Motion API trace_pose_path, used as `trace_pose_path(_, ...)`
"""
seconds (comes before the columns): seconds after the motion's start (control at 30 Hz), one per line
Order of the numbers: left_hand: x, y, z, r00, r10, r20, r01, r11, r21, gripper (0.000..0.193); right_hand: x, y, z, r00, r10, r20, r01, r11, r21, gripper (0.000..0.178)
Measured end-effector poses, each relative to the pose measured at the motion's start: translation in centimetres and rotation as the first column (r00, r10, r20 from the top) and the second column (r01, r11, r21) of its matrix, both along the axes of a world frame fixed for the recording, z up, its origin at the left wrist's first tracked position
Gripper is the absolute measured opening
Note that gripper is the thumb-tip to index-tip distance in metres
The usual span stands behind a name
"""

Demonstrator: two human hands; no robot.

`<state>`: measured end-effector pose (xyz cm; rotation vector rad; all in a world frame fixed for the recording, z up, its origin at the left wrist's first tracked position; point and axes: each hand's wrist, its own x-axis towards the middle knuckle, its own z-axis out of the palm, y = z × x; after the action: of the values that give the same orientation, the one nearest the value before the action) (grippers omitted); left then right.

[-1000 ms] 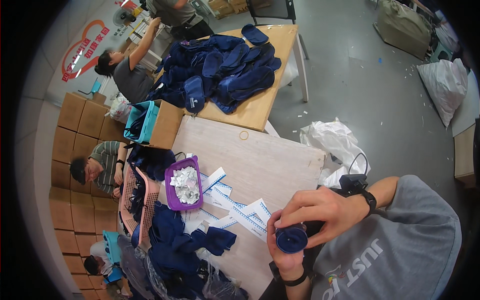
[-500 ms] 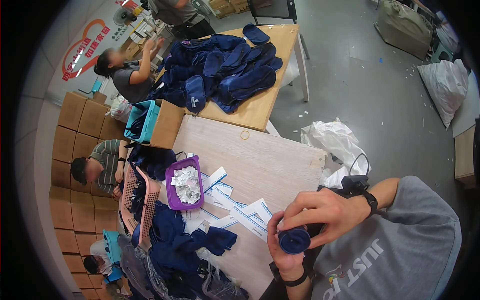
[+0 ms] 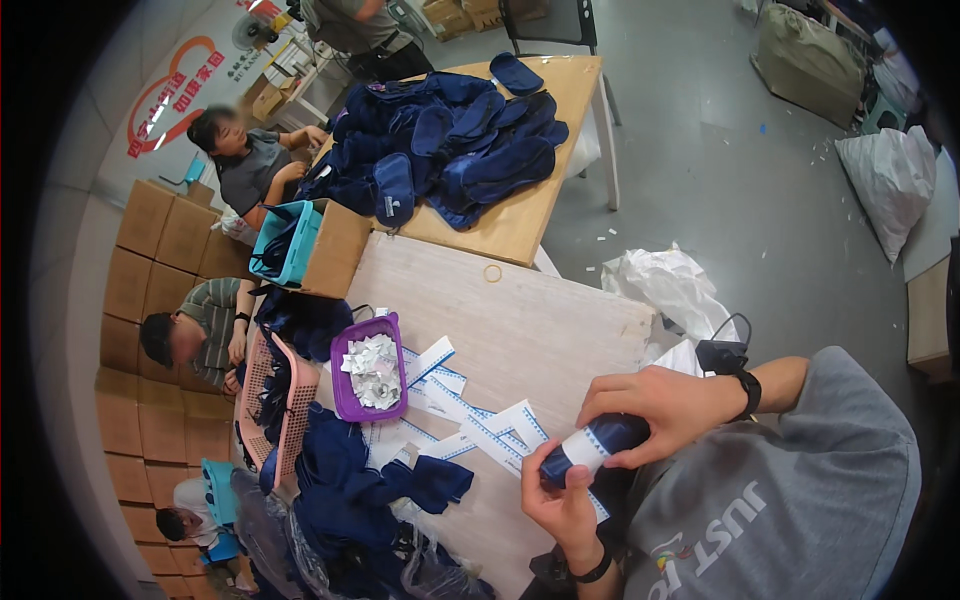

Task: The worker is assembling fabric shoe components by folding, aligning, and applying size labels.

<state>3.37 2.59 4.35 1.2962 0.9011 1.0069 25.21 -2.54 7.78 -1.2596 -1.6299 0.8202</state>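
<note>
A rolled navy fabric bundle (image 3: 622, 432) is held between both hands over the table's near right edge. Around its middle goes a white paper band (image 3: 585, 449) with a blue edge pattern. My left hand (image 3: 562, 508) grips the lower left end, its thumb against the band. Fingers of my right hand (image 3: 665, 405) curl over the upper right end. Left of the hands, several loose paper strips (image 3: 480, 428) of the same pattern lie crossed on the pale table (image 3: 450, 290). Past them stands a purple basket (image 3: 398, 345) of small white folded pieces.
Navy fabric pieces (image 3: 340, 470) and clear plastic cover the table's near left, beside a pink basket (image 3: 298, 405). A teal basket (image 3: 300, 255) and cardboard box (image 3: 340, 250) stand farther back. Navy slipper-shaped pieces (image 3: 460, 140) pile on the wooden table. Co-workers sit along the left.
The bundle has turned from end-on to lengthwise, bringing its paper band into view. My right hand has shifted slightly right, my left slightly down. The far seated co-worker has lowered their hands.
</note>
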Motion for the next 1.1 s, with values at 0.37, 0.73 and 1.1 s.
trace_pose_path(0.37,2.4,-0.7,-0.7,0.898,0.226,-0.377,-0.055,0.909,0.414,0.090,-0.9,-0.1,-3.3,0.965,0.093,-0.245,-0.129,0.982,-0.138,0.045)
trace_pose_path(0.73,-1.9,-0.5,0.3,0.470,0.074,-0.880,0.025,0.995,0.097,0.034,5.6,-2.1,-4.3,0.911,0.413,0.002,-0.217,0.484,-0.848,0.060)
trace_pose_path(1.1,-3.7,2.3,-3.5,0.436,0.153,-0.887,0.392,0.855,0.340,0.059,11.8,-4.8,-28.0,0.688,-0.068,0.723,0.635,0.537,-0.555,0.054)
